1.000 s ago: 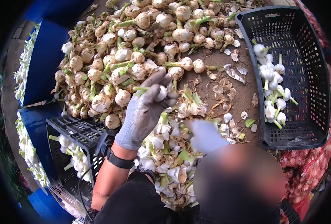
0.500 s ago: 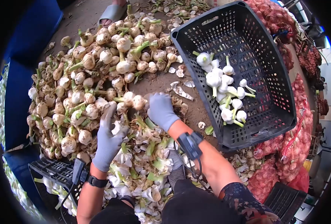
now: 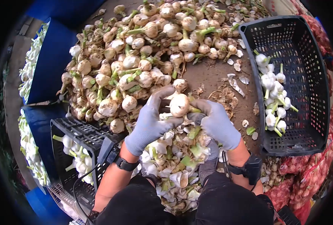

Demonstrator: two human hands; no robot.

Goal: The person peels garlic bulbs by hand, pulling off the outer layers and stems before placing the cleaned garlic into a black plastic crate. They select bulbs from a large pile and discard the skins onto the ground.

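Note:
Between my two gloved hands is a garlic bulb with a short green stem pointing right. My left hand curls around the bulb's root side, thumb below it. The fingers and thumb of my right hand pinch the stem. Beyond the hands lies a large heap of unpeeled garlic with brownish skins. Loose peels and leaf scraps cover the ground below my hands, between my feet.
A black crate holding white peeled garlic stands at the right. Another black crate with white garlic sits at lower left, beside blue containers. Red net sacks lie along the right side.
The view has shifted right-to-left, with the heap and crate now further right in it. My hands, apart before, have come together around a bulb.

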